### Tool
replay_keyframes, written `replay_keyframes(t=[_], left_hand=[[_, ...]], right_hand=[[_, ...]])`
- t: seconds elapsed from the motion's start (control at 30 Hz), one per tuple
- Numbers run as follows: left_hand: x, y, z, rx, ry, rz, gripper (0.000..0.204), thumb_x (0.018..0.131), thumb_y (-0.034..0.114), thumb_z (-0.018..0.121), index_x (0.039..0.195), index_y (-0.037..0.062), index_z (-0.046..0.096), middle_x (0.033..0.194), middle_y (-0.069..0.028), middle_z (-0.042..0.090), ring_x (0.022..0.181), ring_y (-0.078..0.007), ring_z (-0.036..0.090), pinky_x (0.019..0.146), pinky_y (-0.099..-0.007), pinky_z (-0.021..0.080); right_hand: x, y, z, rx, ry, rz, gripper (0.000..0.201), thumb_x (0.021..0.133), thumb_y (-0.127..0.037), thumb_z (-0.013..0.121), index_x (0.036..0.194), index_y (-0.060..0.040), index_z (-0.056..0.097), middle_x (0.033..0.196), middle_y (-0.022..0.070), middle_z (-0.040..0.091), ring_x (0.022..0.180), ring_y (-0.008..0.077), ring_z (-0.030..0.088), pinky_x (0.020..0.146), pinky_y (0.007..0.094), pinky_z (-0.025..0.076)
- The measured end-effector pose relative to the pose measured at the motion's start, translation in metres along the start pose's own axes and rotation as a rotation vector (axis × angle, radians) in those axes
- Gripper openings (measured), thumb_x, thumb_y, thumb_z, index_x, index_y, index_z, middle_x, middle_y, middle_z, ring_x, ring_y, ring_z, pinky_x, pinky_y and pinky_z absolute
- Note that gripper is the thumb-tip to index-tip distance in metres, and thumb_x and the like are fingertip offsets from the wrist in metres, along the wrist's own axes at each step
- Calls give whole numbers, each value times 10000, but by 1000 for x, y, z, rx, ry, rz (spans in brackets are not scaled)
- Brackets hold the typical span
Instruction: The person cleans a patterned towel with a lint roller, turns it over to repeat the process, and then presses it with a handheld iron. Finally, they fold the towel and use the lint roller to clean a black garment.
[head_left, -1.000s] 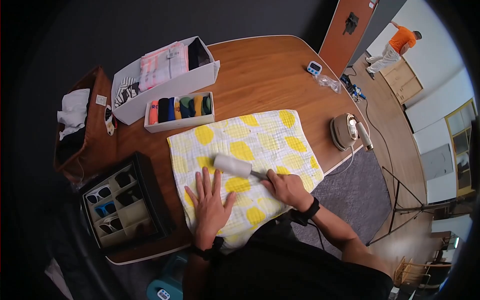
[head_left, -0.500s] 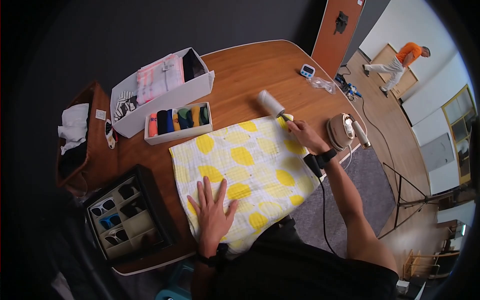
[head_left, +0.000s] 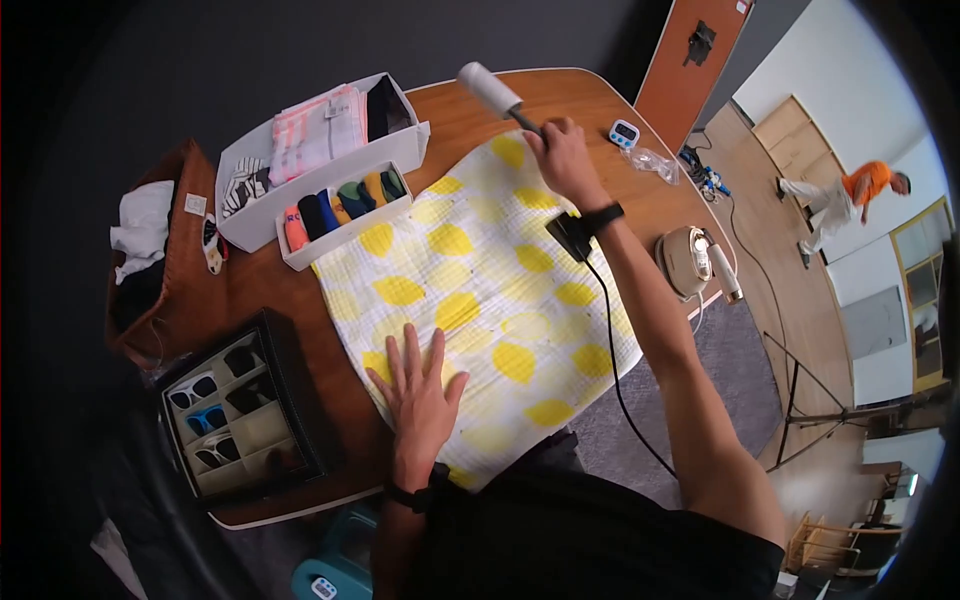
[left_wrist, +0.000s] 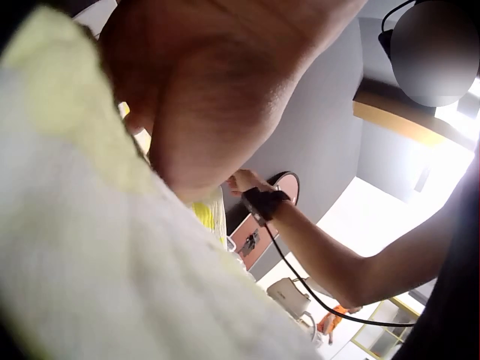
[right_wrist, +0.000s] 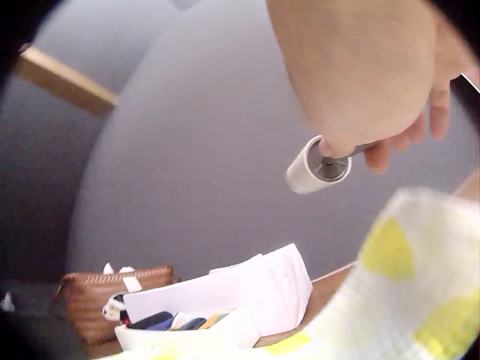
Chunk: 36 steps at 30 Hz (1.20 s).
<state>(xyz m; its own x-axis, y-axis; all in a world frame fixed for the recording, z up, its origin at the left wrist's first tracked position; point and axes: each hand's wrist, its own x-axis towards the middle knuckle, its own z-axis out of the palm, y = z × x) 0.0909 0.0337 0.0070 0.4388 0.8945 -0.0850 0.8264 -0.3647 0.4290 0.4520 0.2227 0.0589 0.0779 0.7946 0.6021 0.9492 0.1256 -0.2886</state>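
My left hand rests with spread fingers on the near left part of a white cloth printed with yellow lemons. My right hand grips the dark handle of a lint roller, stretched out toward the far side of the table. The roller's white cylinder points up and left, past the cloth's far edge. That far corner of the cloth rises toward the roller in the head view, and the right wrist view shows the cloth standing up below the hand.
A sock box, a larger white box of folded fabric and a brown basket stand left. A sunglasses case sits near left. A garment steamer, timer and clear plastic lie right. A person walks behind.
The right hand has carried the lint roller from the cloth's middle to beyond its far edge. The cloth's far right corner has shifted up and away. The left hand stays on the cloth.
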Motion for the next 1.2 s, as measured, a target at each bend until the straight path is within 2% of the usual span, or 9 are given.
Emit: replay_keyframes(t=[0.07, 0.17, 0.3, 0.57, 0.77, 0.97, 1.07, 1.1, 1.2], left_hand=[[-3, -1, 6, 8, 35, -12, 779, 958, 500, 623, 1608, 188, 327, 1703, -192, 94, 1558, -450, 43, 1168, -741, -14], [-4, 2, 6, 14, 50, -18, 866, 921, 565, 644, 1617, 183, 300, 1705, -197, 76, 1555, -463, 31, 1160, -748, -26], [-2, 0, 6, 39, 29, 4, 975, 876, 622, 668, 1621, 135, 271, 1697, -231, 59, 1551, -478, 15, 1146, -760, -42], [-2, -4, 12, 44, 79, 46, 964, 883, 649, 640, 1603, 100, 309, 1688, -253, 75, 1548, -489, 31, 1133, -776, -41], [-3, -5, 14, 15, 70, 7, 917, 908, 574, 651, 1617, 124, 281, 1702, -206, 82, 1556, -462, 32, 1149, -757, -41], [-3, -6, 17, 41, 109, 18, 812, 971, 495, 598, 1625, 146, 267, 1706, -187, 90, 1559, -452, 39, 1159, -749, -27], [0, -7, 22, 76, 98, 1, 779, 994, 466, 576, 1631, 156, 251, 1706, -186, 90, 1561, -445, 40, 1161, -747, -24], [0, -6, 22, 72, 92, 7, 779, 994, 466, 576, 1631, 156, 251, 1706, -186, 90, 1561, -445, 40, 1161, -747, -24], [-2, -9, 21, 67, 121, 25, 712, 1012, 412, 563, 1621, 166, 286, 1700, -191, 113, 1558, -440, 75, 1177, -730, -9]], right_hand=[[-30, -29, -32, -185, 145, -56, 338, 1029, -328, 568, 921, -8, 570, 860, 248, 588, 885, 433, 554, 786, 517, 462], [-141, -63, -49, -313, -36, 97, 286, 1044, -323, 557, 903, -75, 534, 610, 152, 617, 478, 355, 587, 414, 475, 428], [-270, -121, -92, -60, -518, 107, 277, 1019, -353, 596, 969, -82, 582, 633, 142, 631, 493, 337, 610, 435, 455, 458], [-239, -31, -96, -438, -350, 455, 337, 1047, -366, 519, 1000, -35, 553, 661, 209, 662, 557, 411, 648, 488, 525, 492], [-231, -98, -90, -68, -574, -27, 324, 1041, -372, 516, 1026, -54, 579, 706, 175, 687, 604, 388, 669, 519, 510, 506], [-263, -68, -142, -473, -511, 574, 264, 1031, -335, 544, 1049, -77, 598, 690, 179, 674, 610, 391, 674, 522, 509, 518], [-332, -120, -162, -169, -515, 305, 260, 1015, -328, 593, 976, -73, 564, 647, 210, 624, 564, 405, 642, 501, 489, 502], [-337, -142, -166, -60, -685, 323, 278, 1001, -341, 619, 938, -84, 536, 637, 200, 619, 566, 417, 634, 500, 506, 499], [-356, -141, -174, -126, -592, 377, 303, 1011, -356, 605, 929, -77, 520, 646, 220, 625, 590, 439, 639, 515, 538, 504]])
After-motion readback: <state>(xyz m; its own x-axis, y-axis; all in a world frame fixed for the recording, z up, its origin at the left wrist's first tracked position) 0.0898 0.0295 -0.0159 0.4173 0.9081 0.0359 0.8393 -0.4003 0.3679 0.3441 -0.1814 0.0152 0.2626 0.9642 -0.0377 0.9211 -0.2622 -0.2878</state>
